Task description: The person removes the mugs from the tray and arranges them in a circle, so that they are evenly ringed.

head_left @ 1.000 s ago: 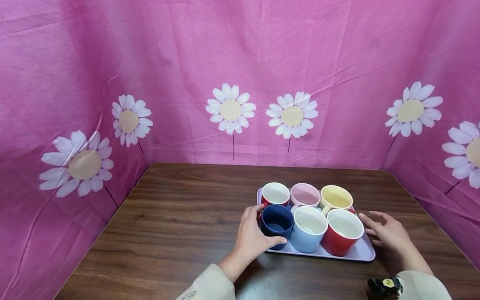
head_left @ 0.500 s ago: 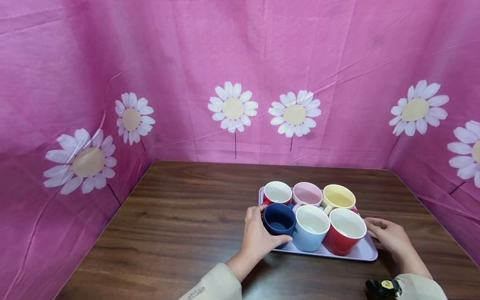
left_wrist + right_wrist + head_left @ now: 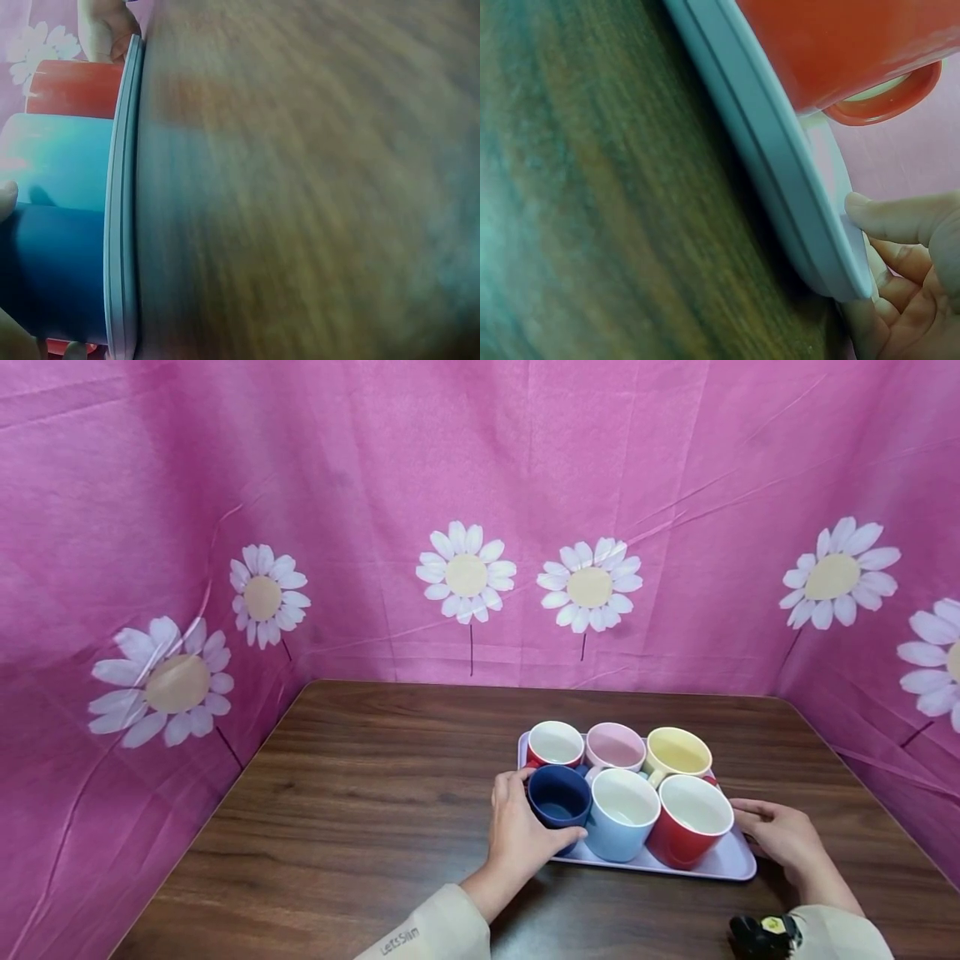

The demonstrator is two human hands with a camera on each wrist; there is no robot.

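A lilac tray (image 3: 735, 860) carries several mugs in two rows. At the front left is a navy mug (image 3: 558, 802); my left hand (image 3: 517, 835) curves round it, thumb across its front and fingers on its far left side. Beside it stand a light blue mug (image 3: 618, 835) and a red mug (image 3: 678, 842) with a white inside. My right hand (image 3: 783, 839) grips the tray's right edge. In the right wrist view its thumb (image 3: 889, 217) lies on the rim and the fingers curl beneath. Some left fingertips are hidden behind the navy mug.
Behind them on the tray are another red mug (image 3: 555, 745), a pink mug (image 3: 615, 747) and a yellow mug (image 3: 678, 753). The tray sits on a brown wooden table (image 3: 360, 777). A pink cloth (image 3: 360, 485) with daisies encloses the back and sides.
My right hand has moved in from beside the tray and taken hold of its right edge. The left hand stays round the navy mug. The head view has shifted slightly.
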